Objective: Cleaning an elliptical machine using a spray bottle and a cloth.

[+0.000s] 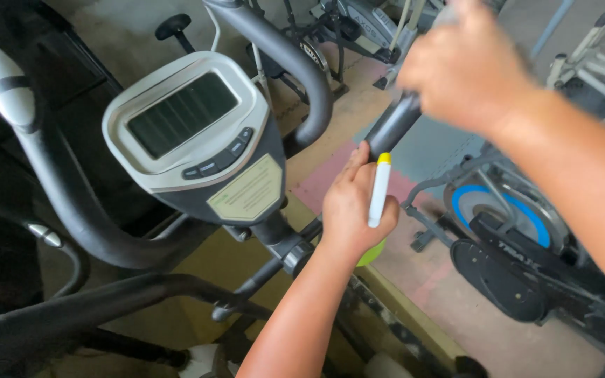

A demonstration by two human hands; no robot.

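A person's left hand (350, 206) grips a white, yellow-capped marker (379, 189) against the exercise machine's handlebar (395, 122); the blurred right hand (465, 66) clasps the bar, work apparently midway

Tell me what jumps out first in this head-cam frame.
The grey exercise-machine console with its dark screen dominates the left centre, framed by curved black handlebars. Just right of it, the left hand grips a white tube with a yellow cap, its tip against the end of a grey foam grip. The right hand, blurred, wraps that grip higher up at top right; other exercise bikes stand behind.
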